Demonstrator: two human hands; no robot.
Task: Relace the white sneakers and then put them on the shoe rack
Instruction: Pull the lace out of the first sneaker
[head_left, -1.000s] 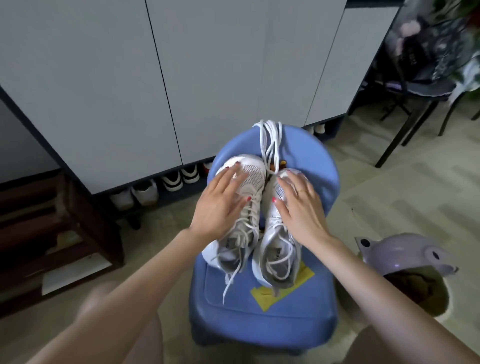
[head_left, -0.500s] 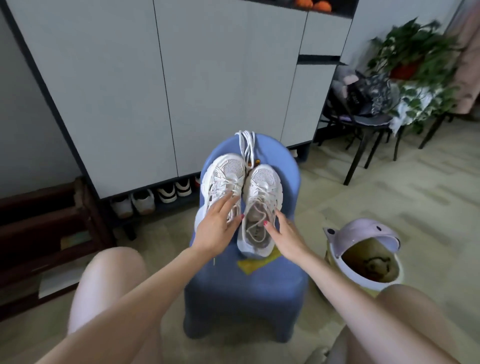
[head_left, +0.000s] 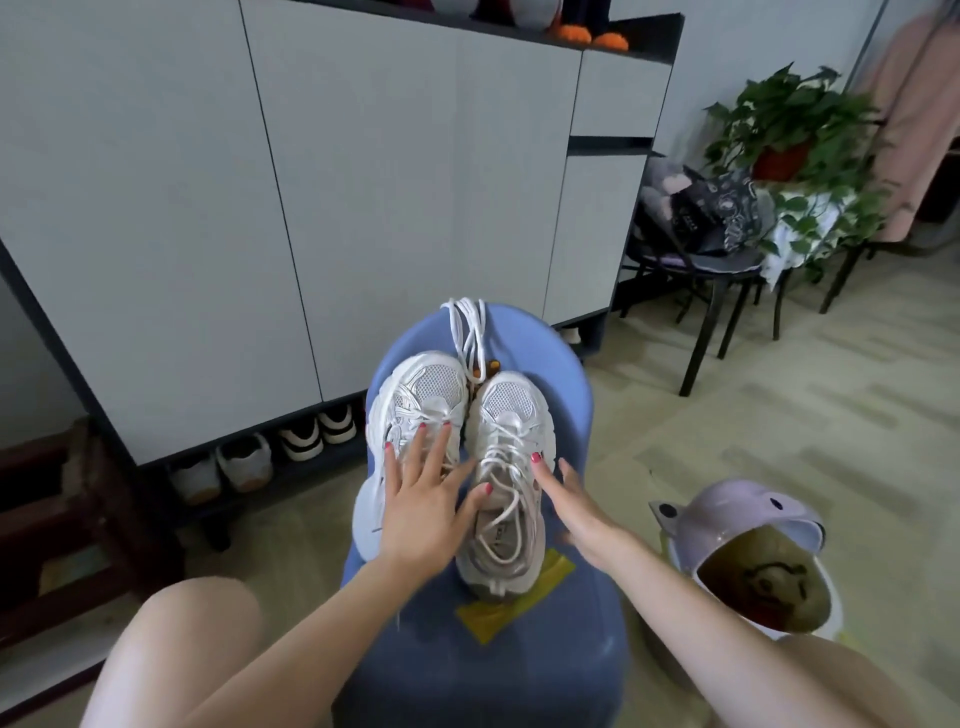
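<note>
Head view is showing two white sneakers (head_left: 467, 457) sitting side by side on a blue stool (head_left: 566, 395), toes pointing to twelve o'clock. Left hand (head_left: 421, 509) is lying flat, fingers spread, over the nine o'clock sneaker; right hand (head_left: 576, 504) is resting with straight fingers against the other's three o'clock side.

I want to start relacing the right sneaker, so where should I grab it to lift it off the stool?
Grip the right sneaker at its heel collar, coming from the near side with the right hand. Its heel faces you, the opening is up and uncovered, and that hand is already beside it. The left sneaker crowds its other side.
</note>
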